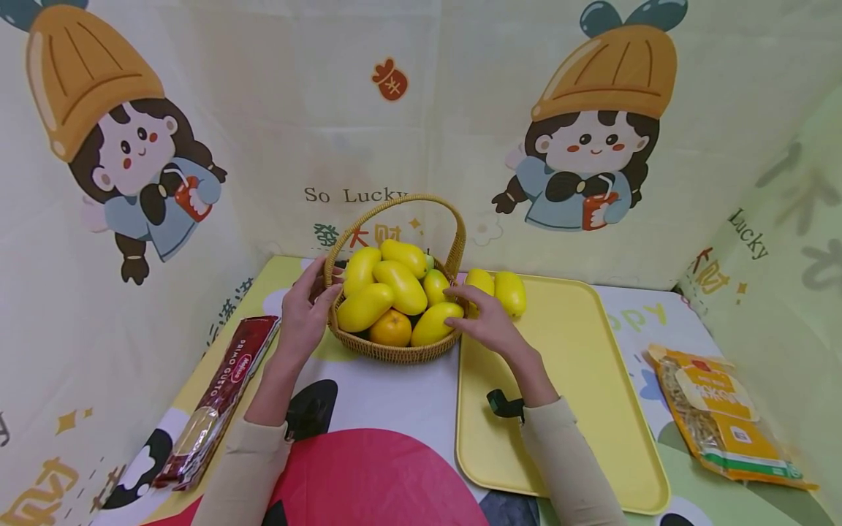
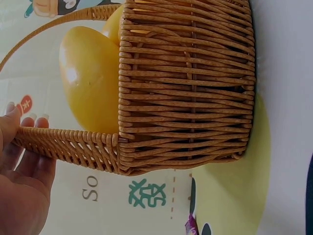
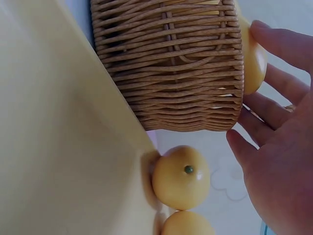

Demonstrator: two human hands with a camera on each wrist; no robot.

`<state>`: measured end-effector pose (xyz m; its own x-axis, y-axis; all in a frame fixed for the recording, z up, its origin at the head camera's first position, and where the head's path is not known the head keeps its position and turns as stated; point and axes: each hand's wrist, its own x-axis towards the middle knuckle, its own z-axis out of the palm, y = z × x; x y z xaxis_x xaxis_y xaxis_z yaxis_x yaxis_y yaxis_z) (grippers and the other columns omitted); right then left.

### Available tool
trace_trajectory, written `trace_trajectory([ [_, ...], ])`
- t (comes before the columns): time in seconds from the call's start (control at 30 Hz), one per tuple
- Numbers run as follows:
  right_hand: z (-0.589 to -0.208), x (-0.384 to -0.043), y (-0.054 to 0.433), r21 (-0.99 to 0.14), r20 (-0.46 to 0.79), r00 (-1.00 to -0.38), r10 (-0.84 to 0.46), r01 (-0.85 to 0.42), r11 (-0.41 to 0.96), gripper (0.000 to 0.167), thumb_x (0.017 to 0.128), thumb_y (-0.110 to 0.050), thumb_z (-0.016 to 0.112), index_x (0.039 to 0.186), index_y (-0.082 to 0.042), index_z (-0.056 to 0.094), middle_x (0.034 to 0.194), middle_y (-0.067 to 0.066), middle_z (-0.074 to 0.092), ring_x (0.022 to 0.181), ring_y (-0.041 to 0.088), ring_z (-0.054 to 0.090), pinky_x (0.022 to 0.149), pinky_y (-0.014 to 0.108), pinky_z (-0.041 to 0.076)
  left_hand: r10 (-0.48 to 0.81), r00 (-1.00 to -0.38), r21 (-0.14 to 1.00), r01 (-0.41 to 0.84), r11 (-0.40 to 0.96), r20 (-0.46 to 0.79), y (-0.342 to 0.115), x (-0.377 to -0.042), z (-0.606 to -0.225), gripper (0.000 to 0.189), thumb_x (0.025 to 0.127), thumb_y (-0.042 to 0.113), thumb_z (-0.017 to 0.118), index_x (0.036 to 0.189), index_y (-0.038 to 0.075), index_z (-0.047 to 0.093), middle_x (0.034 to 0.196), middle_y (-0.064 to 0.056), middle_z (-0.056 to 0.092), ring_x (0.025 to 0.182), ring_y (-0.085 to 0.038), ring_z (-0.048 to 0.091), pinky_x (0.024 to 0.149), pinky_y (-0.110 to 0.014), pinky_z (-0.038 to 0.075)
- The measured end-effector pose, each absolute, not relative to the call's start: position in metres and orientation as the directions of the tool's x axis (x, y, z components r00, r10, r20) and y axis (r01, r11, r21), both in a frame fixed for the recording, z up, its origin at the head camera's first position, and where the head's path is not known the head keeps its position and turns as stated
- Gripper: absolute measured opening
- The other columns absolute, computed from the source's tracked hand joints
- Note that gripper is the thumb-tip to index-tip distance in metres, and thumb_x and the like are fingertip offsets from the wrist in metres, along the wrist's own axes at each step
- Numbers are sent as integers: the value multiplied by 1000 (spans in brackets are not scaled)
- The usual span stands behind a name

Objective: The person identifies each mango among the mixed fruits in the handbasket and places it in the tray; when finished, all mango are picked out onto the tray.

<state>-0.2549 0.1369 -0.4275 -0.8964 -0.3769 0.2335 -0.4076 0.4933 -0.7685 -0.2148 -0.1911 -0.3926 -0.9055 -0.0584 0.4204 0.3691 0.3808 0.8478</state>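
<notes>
A wicker basket (image 1: 403, 355) stands at the back of the table, heaped with yellow mangoes (image 1: 400, 286) and an orange (image 1: 391, 329). A small green piece shows among the mangoes, too hidden to identify. My left hand (image 1: 306, 307) holds the left base of the arched handle (image 2: 73, 144), thumb on one side and fingers on the other. At the basket's right side is my right hand (image 1: 490, 321), thumb by the front right mango (image 3: 253, 61) and fingers loosely bent along the rim. Whether those fingertips press on the fruit is hard to tell.
A yellow tray (image 1: 566, 394) lies right of the basket, with two more mangoes (image 1: 509, 294) at its back left corner. Far right lies an orange-and-clear food packet (image 1: 730, 416). A dark red packet (image 1: 220, 398) is on the left. Printed cloth walls (image 1: 460, 146) enclose the table.
</notes>
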Motion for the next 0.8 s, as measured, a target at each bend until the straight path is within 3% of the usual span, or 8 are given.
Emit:
trace_trajectory([
  [0.4,-428,-256,136,-734,189,-882,-432,-419,534,46,84,-28,78,128,-18,66,134,1,63,133,25,51,118,48,37,-64,-907,853,365,374,416,-190,-214,-393,54,100,16,57,151,27,40,133,-10,61,120,-21,62,99,-13,50],
  [0.8,-425,-255,136,-770,207,-885,-418,-410,488,47,82,-28,81,126,-19,66,135,2,62,131,25,51,116,51,38,-66,-901,841,373,392,430,-190,-214,-393,51,101,21,55,149,32,41,130,-9,62,120,-21,62,101,-15,50],
])
